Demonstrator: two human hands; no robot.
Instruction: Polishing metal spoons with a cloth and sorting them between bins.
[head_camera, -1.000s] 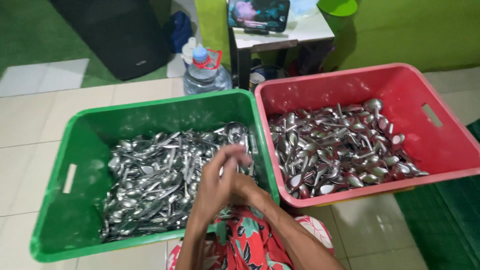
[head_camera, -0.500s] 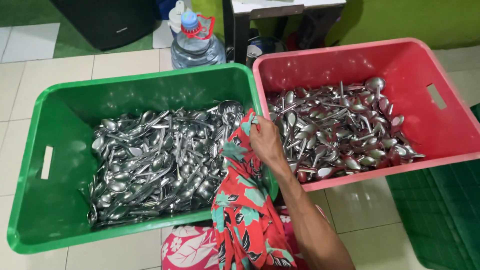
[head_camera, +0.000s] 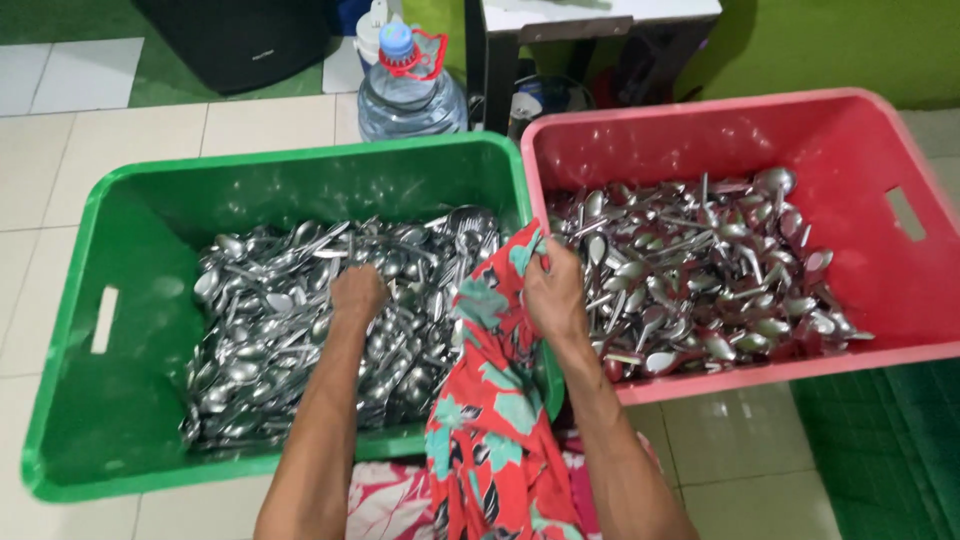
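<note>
Two plastic crates side by side on a pale tiled floor (head_camera: 120, 130), their inner walls touching.

Green crate (head_camera: 150, 200), left: holds a heap of steel spoons (head_camera: 260, 330) covering most of its bottom. The left hand (head_camera: 357, 294) is down in this heap, fingers curled closed among the spoons; whether it has hold of any cannot be told.

Red crate (head_camera: 700, 130), right: holds a second heap of spoons (head_camera: 700, 270), bowls and handles lying every way.

Red floral cloth (head_camera: 495, 400), with teal and white pattern: draped over the shared rims between the two crates, hanging down toward the person. The right hand (head_camera: 556, 290) is closed on its upper edge, pinching the fabric just above the red crate's near-left corner.

Beyond the crates: a clear water bottle (head_camera: 410, 90) with blue cap and red handle, a dark table leg (head_camera: 497, 60), a black box (head_camera: 240, 40), a green wall (head_camera: 830, 45).
</note>
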